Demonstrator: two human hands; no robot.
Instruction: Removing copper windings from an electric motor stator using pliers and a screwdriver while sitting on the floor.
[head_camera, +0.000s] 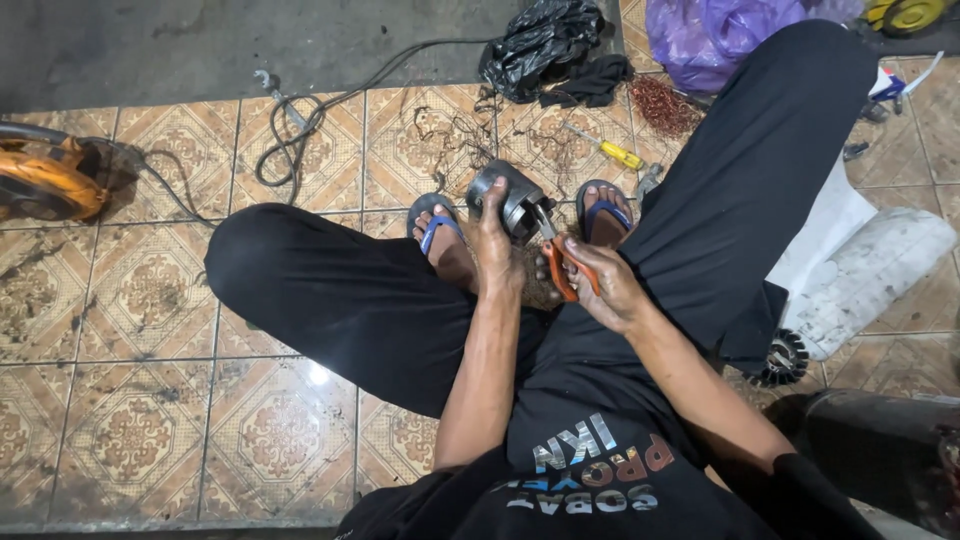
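Note:
I sit on a tiled floor with my legs in black trousers spread and blue sandals on my feet. My left hand (493, 243) grips a grey metal motor housing (508, 196) that stands between my feet. My right hand (600, 285) is closed on the orange handles of a pair of pliers (557, 262). The plier jaws touch the right side of the housing. A clump of brownish copper wire (540, 288) lies under both hands.
An orange power tool (45, 180) with a black cable (300, 125) lies at the left. A yellow-handled screwdriver (605, 148), loose copper wire (660, 105), black and purple plastic bags lie beyond my feet. White plastic parts (860, 270) sit at the right.

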